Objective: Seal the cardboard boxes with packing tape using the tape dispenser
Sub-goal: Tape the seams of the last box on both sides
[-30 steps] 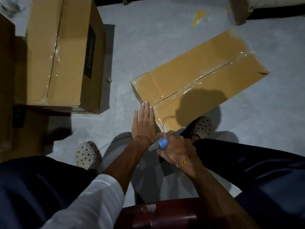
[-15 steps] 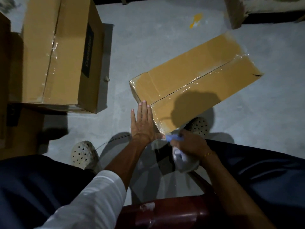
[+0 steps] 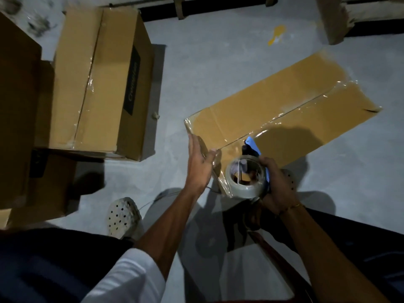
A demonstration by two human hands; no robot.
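Note:
A long cardboard box (image 3: 273,110) lies on the grey floor ahead of me, with shiny clear tape along its centre seam. My left hand (image 3: 200,162) lies flat with straight fingers against the box's near end face. My right hand (image 3: 276,184) grips the tape dispenser (image 3: 247,178), lifted over the near end of the box; its clear tape roll faces me and its blue blade guard (image 3: 253,146) points toward the seam.
A taller taped box (image 3: 98,84) stands at the left, with more brown boxes (image 3: 17,106) stacked beside it. My perforated shoe (image 3: 122,217) rests on the floor below. A cardboard piece (image 3: 334,18) sits at the far right. A dark red seat edge is under me.
My right hand has raised the dispenser from low beside the box's end up over the box top, roll now facing me. My left hand stays pressed on the end face.

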